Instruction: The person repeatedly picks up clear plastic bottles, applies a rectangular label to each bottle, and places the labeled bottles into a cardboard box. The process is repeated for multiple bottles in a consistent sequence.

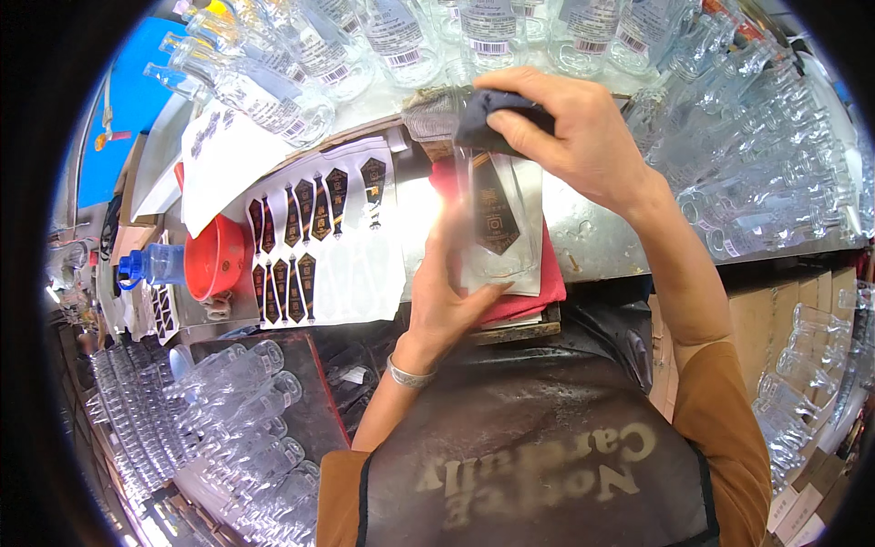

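Note:
A clear glass bottle (523, 211) lies on a white and red cloth pad (550, 273) at the table's front edge. Its upper side carries a dark, pointed label (495, 202) with gold markings. My left hand (444, 296) is wrapped round the bottle's near left side, thumb across its near end. Bunched in my right hand (570, 123) is a black cloth (497, 118), held over the far end of the bottle and hiding it. Left of the pad, a white sheet (360, 283) bears several dark tie-shaped labels, with bare places among them.
Glass bottles (401, 46) stand along the back, and more bottles (756, 173) crowd the right. A red bowl (217, 260) and blue-capped container (162, 264) sit at the left. Further bottles (264, 401) lie lower left. A folded grey cloth (428, 114) rests beyond the pad.

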Action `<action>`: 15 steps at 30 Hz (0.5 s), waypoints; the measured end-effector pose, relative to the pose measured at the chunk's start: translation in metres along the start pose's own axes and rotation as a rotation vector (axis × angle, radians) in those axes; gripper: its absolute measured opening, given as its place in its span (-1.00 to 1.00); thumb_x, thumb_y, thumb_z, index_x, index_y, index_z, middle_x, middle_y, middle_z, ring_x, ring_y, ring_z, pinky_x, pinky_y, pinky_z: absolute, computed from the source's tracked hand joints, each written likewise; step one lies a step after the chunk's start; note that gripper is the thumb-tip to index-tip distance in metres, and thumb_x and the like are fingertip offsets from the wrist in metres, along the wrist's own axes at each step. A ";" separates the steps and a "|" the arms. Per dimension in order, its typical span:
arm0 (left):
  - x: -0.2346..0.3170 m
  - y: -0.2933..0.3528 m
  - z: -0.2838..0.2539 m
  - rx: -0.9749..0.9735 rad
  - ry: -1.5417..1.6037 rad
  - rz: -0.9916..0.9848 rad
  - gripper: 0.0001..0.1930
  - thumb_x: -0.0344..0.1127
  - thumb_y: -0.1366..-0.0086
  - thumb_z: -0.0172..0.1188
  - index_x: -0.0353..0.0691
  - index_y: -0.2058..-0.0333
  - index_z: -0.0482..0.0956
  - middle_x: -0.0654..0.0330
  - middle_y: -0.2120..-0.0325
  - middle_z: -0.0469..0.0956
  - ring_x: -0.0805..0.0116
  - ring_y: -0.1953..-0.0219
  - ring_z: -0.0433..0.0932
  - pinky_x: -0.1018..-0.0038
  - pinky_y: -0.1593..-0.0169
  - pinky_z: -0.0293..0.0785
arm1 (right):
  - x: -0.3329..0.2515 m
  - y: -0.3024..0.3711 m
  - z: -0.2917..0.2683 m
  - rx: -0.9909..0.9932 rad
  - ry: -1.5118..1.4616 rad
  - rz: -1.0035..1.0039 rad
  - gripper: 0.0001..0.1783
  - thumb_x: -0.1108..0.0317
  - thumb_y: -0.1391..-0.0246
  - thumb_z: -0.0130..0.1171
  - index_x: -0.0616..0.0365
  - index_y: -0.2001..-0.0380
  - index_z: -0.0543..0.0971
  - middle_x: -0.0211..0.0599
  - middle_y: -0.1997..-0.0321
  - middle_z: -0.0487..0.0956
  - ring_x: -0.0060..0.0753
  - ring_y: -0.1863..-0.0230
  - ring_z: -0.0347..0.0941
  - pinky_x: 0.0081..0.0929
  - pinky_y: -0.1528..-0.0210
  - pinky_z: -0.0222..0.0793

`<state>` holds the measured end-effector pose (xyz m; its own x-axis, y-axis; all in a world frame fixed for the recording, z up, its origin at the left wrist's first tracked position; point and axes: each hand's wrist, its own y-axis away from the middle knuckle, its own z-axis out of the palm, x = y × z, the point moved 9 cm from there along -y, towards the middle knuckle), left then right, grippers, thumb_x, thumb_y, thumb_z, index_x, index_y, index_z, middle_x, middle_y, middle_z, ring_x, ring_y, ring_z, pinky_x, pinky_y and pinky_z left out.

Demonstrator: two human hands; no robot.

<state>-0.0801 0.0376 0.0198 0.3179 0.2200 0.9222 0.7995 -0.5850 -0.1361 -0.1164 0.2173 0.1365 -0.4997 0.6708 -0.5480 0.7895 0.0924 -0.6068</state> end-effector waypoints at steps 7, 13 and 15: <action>0.009 0.001 0.002 0.038 -0.040 0.116 0.21 -0.52 0.03 0.47 -0.38 -0.45 -0.25 -0.13 -0.31 0.29 0.14 -0.22 0.43 0.27 -0.29 0.33 | -0.020 -0.018 0.009 -0.199 0.198 -0.043 -0.69 0.38 -0.11 0.23 0.22 0.07 0.62 -0.10 0.19 0.66 -0.09 0.20 0.60 -0.33 0.09 0.50; 0.018 0.001 0.004 0.051 -0.123 0.126 0.22 -0.48 0.04 0.50 -0.37 -0.45 -0.24 -0.15 -0.34 0.22 0.13 -0.26 0.39 0.28 -0.29 0.33 | -0.051 0.013 0.015 -0.129 0.223 -0.260 -0.70 0.54 0.17 0.31 0.10 0.26 0.63 -0.33 0.31 0.62 -0.23 0.28 0.51 -0.34 0.21 0.48; 0.024 -0.001 0.002 0.061 -0.241 0.179 0.22 -0.46 0.03 0.50 -0.37 -0.45 -0.23 -0.15 -0.36 0.20 0.13 -0.26 0.39 0.28 -0.28 0.34 | -0.073 0.036 0.027 -0.271 0.135 -0.253 -0.70 0.54 0.16 0.30 0.08 0.26 0.63 -0.32 0.32 0.62 -0.24 0.28 0.52 -0.32 0.22 0.50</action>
<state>-0.0721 0.0445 0.0416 0.5626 0.3006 0.7701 0.7467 -0.5846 -0.3173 -0.0613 0.1518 0.1387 -0.6537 0.6909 -0.3088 0.7216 0.4461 -0.5295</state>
